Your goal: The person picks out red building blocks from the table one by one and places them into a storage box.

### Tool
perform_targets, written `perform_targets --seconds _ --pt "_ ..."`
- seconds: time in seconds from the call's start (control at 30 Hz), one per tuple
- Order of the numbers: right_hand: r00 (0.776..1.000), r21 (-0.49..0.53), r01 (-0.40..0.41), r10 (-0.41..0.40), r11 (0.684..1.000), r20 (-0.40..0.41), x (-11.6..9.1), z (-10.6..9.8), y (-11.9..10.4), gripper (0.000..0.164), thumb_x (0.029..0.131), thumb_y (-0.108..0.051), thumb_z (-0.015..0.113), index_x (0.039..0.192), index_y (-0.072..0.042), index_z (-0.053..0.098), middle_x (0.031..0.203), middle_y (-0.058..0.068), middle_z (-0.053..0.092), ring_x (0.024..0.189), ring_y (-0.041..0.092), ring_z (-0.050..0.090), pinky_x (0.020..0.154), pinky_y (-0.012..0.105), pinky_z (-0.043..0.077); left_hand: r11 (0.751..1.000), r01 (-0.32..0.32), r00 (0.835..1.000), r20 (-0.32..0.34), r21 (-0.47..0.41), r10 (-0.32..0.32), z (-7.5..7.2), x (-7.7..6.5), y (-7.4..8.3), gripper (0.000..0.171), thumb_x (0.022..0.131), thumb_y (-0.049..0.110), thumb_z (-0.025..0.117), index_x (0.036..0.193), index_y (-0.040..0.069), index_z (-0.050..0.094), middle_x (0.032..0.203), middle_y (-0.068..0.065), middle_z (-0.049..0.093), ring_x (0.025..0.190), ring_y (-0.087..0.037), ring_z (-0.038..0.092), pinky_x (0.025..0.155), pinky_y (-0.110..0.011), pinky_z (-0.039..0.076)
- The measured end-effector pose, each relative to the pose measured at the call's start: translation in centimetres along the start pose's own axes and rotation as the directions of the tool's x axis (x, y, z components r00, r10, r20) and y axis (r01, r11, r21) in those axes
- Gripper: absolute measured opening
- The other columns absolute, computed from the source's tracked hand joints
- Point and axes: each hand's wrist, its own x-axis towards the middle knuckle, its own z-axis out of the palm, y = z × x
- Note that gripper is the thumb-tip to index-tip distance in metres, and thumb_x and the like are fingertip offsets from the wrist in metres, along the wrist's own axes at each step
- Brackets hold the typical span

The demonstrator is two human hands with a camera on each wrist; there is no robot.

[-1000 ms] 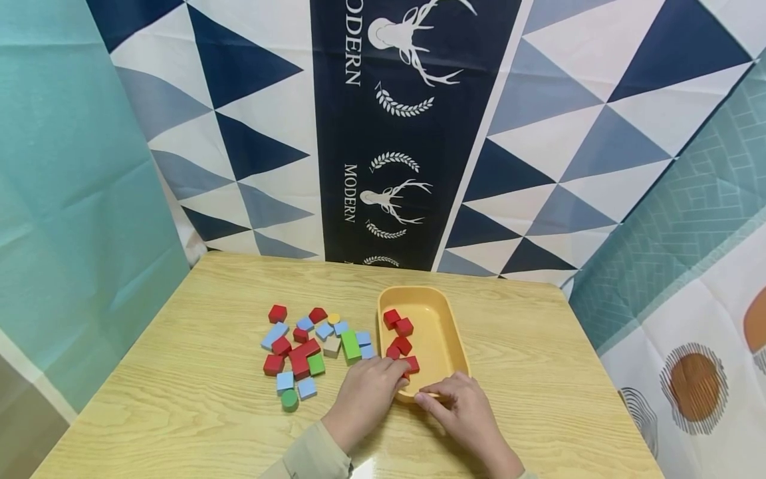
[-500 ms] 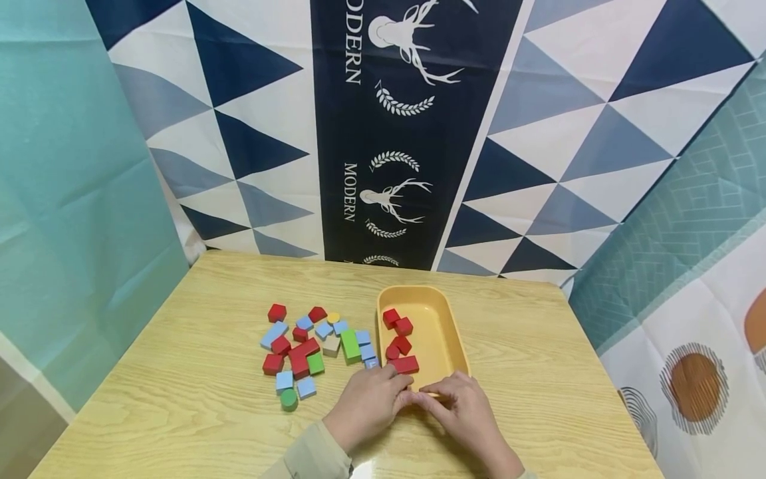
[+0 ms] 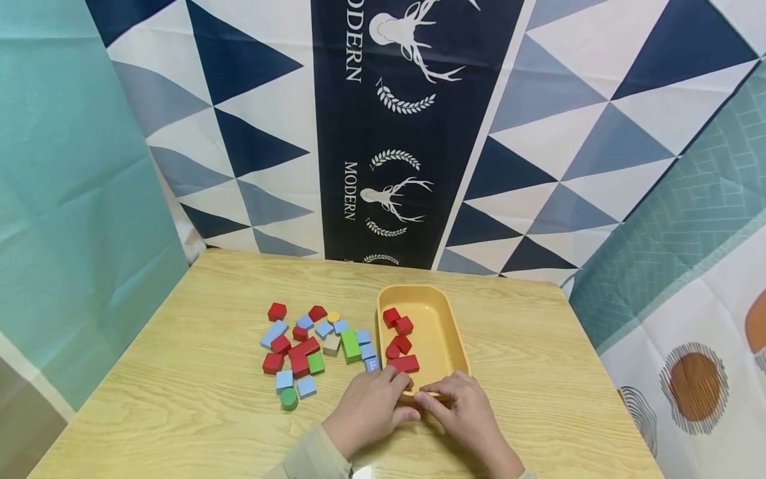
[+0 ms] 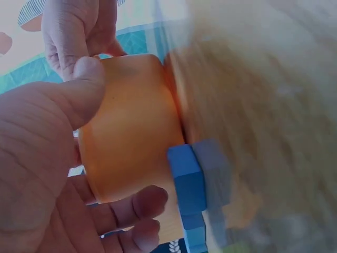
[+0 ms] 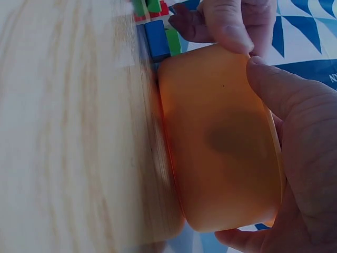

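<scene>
A yellow-orange tray (image 3: 453, 319) stands on the table with several red blocks (image 3: 403, 364) along its left side. My right hand (image 3: 463, 406) pinches its near rim at the right corner, thumb outside and fingers over the edge. At the near left corner is my left hand (image 3: 371, 402). Its thumb is spread from the fingers in the head view, and the index finger reaches over the rim beside the nearest red block. In the left wrist view, the other fingers (image 4: 150, 203) lie loosely outside the tray wall (image 4: 131, 116), near a blue block (image 4: 187, 179).
Left of the tray lie several loose blocks: red blocks (image 3: 273, 363), light blue blocks (image 3: 306, 386), a tall green block (image 3: 350, 346), a beige block (image 3: 332, 345), a green cylinder (image 3: 289, 399) and a small yellow round piece (image 3: 334, 317). The wooden table (image 3: 526, 372) ends at a patterned cloth (image 3: 383, 133).
My left hand has drawn back from the nearest red block, uncovering it and a lettered blue block. Its thumb has moved off the rim toward me. My right hand stays on the rim.
</scene>
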Motion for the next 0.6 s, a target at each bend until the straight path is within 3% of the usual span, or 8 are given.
perform_targets --seconds 0.33,0.6 --pt "1.000 -0.003 0.005 -0.005 1.000 -0.006 0.05 -0.02 0.00 0.005 0.085 -0.030 0.090 0.087 -0.030 0.085 0.084 -0.025 0.077 0.079 -0.008 0.051 0.068 0.018 0.039 0.990 0.020 0.999 -0.042 0.138 -0.015 -0.03 0.15 0.24 0.051 0.094 0.066 0.070 0.112 0.018 0.075 0.106 0.003 0.067 0.083 -0.015 0.057 0.069 -0.026 0.048" --pt "1.000 0.002 -0.014 0.014 1.000 0.005 0.04 -0.12 -0.08 0.005 0.086 -0.031 0.090 0.087 -0.031 0.085 0.083 -0.027 0.075 0.078 -0.008 0.049 0.068 0.018 0.035 0.993 0.032 0.999 -0.044 0.116 -0.027 0.04 0.19 0.32 0.049 0.093 0.065 0.073 0.109 0.018 0.076 0.105 0.004 0.065 0.081 -0.014 0.055 0.068 -0.024 0.047"
